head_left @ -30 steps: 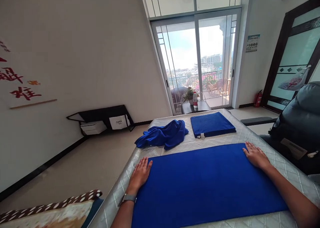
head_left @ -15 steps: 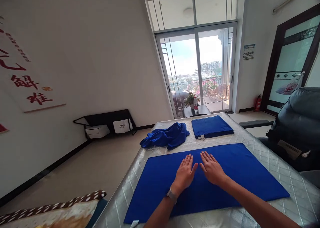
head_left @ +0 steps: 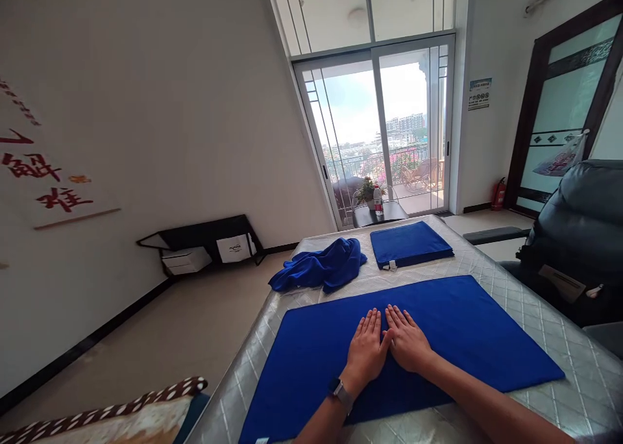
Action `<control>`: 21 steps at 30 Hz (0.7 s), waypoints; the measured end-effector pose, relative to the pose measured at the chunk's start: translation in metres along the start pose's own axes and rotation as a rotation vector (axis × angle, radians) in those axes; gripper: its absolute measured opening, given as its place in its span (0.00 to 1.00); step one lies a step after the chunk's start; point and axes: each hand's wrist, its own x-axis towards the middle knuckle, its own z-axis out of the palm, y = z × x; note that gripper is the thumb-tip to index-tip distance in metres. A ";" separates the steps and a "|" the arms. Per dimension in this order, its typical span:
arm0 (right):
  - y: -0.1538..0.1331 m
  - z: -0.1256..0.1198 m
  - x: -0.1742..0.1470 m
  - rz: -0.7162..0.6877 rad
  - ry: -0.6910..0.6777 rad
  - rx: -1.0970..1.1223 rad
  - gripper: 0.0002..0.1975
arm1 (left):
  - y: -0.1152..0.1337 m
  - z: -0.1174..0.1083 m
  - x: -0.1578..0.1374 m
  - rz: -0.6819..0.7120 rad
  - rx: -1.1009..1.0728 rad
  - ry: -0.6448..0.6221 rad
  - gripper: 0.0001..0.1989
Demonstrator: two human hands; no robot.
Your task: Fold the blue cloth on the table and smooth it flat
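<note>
A blue cloth [head_left: 302,372] lies spread out flat on the silvery quilted mattress [head_left: 549,327]. My left hand [head_left: 367,348], with a watch on its wrist, rests palm down near the middle of the cloth, fingers stretched out. Beside it, my right hand [head_left: 407,340] is also flat on the cloth, and the two thumbs touch or overlap. Past the far edge of the cloth lie a crumpled blue cloth [head_left: 324,265] on the left and a stack of folded blue cloths [head_left: 411,244] on the right, with a white tag at its near edge.
A black armchair [head_left: 579,236] stands to the right of the mattress. Beyond its far end are a small table [head_left: 389,215] with a plant and a bottle [head_left: 378,200]. A low black rack [head_left: 228,230] holds white boxes by the left wall. Patterned bedding [head_left: 146,411] shows lower left.
My hands have come together on the cloth, from a gap between the thumbs to thumbs meeting, and sit slightly nearer to me. The camera view has shifted slightly.
</note>
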 end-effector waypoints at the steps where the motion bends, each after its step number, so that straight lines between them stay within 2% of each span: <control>1: 0.005 -0.002 -0.001 0.031 -0.001 -0.001 0.34 | -0.004 -0.002 -0.003 -0.008 0.005 -0.006 0.34; 4: 0.041 -0.009 -0.015 0.119 0.002 -0.040 0.35 | -0.033 -0.013 -0.023 -0.078 0.027 -0.056 0.36; 8: 0.137 -0.016 -0.059 0.227 0.060 -0.151 0.36 | -0.111 -0.027 -0.083 -0.221 0.076 -0.091 0.37; 10: 0.189 -0.015 -0.087 0.302 0.112 -0.173 0.37 | -0.151 -0.029 -0.119 -0.278 0.095 -0.043 0.35; 13: 0.242 -0.010 -0.117 0.283 0.161 -0.199 0.38 | -0.187 -0.028 -0.157 -0.347 0.088 0.021 0.34; 16: 0.257 -0.006 -0.126 0.293 0.196 -0.212 0.39 | -0.191 -0.027 -0.168 -0.385 0.081 0.037 0.35; 21: 0.248 -0.007 -0.120 0.326 0.188 -0.217 0.39 | -0.183 -0.028 -0.161 -0.373 0.079 0.048 0.34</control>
